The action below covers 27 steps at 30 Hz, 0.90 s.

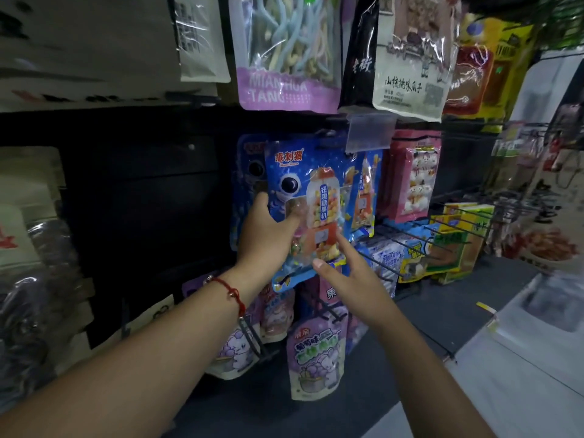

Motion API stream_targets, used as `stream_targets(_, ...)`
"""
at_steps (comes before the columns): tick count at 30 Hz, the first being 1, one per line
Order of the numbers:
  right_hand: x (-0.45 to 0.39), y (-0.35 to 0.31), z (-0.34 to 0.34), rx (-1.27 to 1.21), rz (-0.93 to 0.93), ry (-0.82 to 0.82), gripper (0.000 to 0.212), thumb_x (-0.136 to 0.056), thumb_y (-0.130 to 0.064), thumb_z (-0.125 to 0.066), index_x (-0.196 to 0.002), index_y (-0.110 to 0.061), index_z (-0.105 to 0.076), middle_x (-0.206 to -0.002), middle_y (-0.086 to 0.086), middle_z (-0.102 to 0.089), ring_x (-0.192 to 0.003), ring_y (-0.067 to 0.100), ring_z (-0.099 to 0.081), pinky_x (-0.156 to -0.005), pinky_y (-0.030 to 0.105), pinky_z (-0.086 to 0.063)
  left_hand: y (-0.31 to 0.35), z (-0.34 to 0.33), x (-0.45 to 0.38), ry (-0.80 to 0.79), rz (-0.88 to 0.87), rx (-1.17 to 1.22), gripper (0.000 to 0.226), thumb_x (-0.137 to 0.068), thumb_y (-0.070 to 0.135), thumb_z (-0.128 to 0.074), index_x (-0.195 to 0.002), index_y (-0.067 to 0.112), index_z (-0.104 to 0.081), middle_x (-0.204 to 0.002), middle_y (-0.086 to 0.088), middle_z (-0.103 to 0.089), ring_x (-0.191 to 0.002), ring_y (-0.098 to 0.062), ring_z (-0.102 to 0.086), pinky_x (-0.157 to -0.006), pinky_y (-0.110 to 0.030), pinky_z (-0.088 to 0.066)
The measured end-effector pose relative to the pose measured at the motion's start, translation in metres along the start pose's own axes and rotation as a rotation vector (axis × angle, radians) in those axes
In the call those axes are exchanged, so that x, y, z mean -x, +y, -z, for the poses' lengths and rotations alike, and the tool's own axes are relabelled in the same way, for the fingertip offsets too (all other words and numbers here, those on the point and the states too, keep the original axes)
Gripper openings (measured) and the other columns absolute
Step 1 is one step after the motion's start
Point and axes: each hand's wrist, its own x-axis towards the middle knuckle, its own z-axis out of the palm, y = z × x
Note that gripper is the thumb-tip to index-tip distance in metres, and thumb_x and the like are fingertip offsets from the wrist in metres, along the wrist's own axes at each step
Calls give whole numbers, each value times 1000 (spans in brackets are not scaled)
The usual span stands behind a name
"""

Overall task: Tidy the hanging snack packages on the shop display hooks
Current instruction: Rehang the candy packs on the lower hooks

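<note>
Nearest you are your own forearms, reaching up from the bottom edge toward the display. On the left, your left hand (pixel 265 235), with a red cord bracelet (pixel 229 290) at the wrist, holds the front blue candy package (pixel 313 213) by its lower left edge; the thumb lies on the printed face and the other fingers are hidden behind the bag, so you seem to be pinching it. The package hangs tilted, its lower corner swung out to the left, in front of more blue packs on the same hook.

Just right of it, your right hand (pixel 350 276) is spread and relaxed, its fingertips at the package's lower right part; whether they touch the film I cannot tell. Below hang the purple pouches (pixel 314 355), above is the marshmallow bag (pixel 287 52), and further right are the pink package (pixel 410 175) and a wire basket (pixel 442 235) of boxed snacks.

The risk from here is at the top of the bag. The hook hole is hidden behind a clear price tag holder (pixel 369 131), so if you pull down or sideways to straighten it, the hole could tear or slip off the prong. A hard push back could also crush the packs behind or set the neighbouring rows swinging.
</note>
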Motion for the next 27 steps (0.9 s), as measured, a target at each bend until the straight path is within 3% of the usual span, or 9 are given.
stream_targets(5, 9, 3, -1, 151, 25, -43, 82, -91, -57, -60, -157, -40, -16, -164, -17, -13, -151, 9, -14, -119, 41, -23, -6, 12, 8, -21, -8, -76, 25, -92, 38, -67, -109, 23, -57, -95, 8, -66, -81, -9, -63, -76, -40, -54)
stream_targets(9, 20, 3, -3, 319, 46, -72, 81, -92, -56, -59, -158, -36, -15, -166, -10, -11, -153, 12, -10, -122, 46, -22, -10, 30, 19, -77, -13, -218, 25, -93, 38, -65, -111, 30, -52, -95, 10, -62, -86, -15, -65, -78, -41, -56)
stream_targets(11, 27, 2, -4, 360, 54, -76, 81, -92, -58, -58, -157, -40, -14, -167, -7, -11, -153, 15, -10, -121, 50, -24, -9, 45, 28, -127, -20, -326, 31, -94, 42, -64, -120, 31, -49, -104, 13, -62, -95, -16, -64, -81, -37, -55)
stream_targets(17, 53, -18, -8, 509, 84, -112, 82, -93, -59, -53, -159, -31, -14, -167, -1, -9, -154, 18, -3, -122, 48, -18, -12, 104, 60, -353, -123, -876, 69, -95, 49, -56, -153, 21, -31, -143, -11, -44, -124, -31, -51, -97, -41, -48)
stream_targets(23, 75, -52, -10, 599, 75, -170, 81, -93, -64, -48, -159, -33, -13, -167, -1, -11, -154, 22, -7, -121, 52, -20, -2, 162, 90, -450, -258, -1278, 79, -95, 60, -47, -158, 24, -16, -164, -17, -14, -148, -36, -22, -119, -50, -24)
stream_targets(27, 94, -81, -24, 655, 102, -217, 76, -97, -58, -45, -159, -29, -13, -167, 0, -9, -154, 22, -5, -123, 48, -17, 8, 190, 115, -446, -439, -1474, 80, -97, 66, -35, -160, 26, -7, -167, -16, 0, -152, -37, -5, -122, -56, -8)
